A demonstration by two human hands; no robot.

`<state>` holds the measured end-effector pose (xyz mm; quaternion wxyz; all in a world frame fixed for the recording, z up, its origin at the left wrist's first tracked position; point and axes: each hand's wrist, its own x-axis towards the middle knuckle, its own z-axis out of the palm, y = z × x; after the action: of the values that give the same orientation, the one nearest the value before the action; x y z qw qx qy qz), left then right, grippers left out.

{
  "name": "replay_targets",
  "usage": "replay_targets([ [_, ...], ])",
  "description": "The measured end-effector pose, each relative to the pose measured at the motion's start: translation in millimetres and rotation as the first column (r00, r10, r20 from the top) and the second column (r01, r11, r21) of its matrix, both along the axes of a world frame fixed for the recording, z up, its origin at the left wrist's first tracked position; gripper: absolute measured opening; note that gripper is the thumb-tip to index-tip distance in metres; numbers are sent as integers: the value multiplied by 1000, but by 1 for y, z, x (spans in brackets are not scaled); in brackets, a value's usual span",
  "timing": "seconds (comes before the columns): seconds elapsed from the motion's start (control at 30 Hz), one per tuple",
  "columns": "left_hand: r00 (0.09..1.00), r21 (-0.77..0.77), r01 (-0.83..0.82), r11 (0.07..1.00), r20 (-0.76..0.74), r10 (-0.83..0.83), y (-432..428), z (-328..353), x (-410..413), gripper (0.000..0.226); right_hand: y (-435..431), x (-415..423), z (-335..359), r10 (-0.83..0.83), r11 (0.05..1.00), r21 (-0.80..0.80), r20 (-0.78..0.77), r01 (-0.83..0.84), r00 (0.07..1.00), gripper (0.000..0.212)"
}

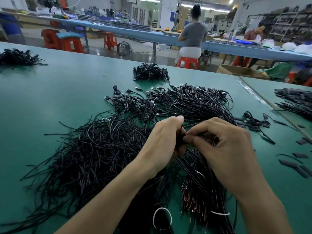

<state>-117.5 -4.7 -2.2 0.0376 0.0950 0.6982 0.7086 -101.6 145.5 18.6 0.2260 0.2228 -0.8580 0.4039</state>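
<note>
A big heap of thin black cables (94,149) covers the middle of the green table (50,102); many end in USB plugs (152,103) farther back. My left hand (162,142) and my right hand (224,149) meet above the heap. Both have curled fingers that pinch the same small black cable piece (181,135) between them. Below my right wrist lies a bundle of cables (202,188) with reddish bare ends, tied by a white band (219,213).
A coiled cable pile (151,72) sits farther back, another (18,57) at far left, and one (297,100) at right. Short black sleeve pieces (300,166) are scattered at right. Behind the table, people sit at a long blue bench (135,32) among red stools (187,62).
</note>
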Motion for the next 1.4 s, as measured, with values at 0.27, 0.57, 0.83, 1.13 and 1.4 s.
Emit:
replay_targets([
  [0.27, 965, 4, 191, 982, 184, -189, 0, 5, 2, 23, 11, -1, 0, -15, 998, 54, -19, 16, 1000, 13],
  [0.57, 906, -65, 323, 944, 311, -288, -12, 10, 1, 18, 12, -3, -4, 49, 967, 247, 68, -64, 996, 10],
  [0.83, 895, -21, 314, 949, 339, -289, -13, 8, -1, 14, 9, -2, -5, 86, 973, 206, 86, -103, 993, 19],
  [1.13, 910, 372, 160, 914, 303, -283, -8, 3, -6, 36, 3, -6, -12, -45, 991, 123, -6, 46, 999, 27],
  [1.4, 998, -119, -57, 991, -38, 53, -14, -4, -12, 18, -13, -6, -17, -87, 959, -271, 16, 88, 996, 31],
])
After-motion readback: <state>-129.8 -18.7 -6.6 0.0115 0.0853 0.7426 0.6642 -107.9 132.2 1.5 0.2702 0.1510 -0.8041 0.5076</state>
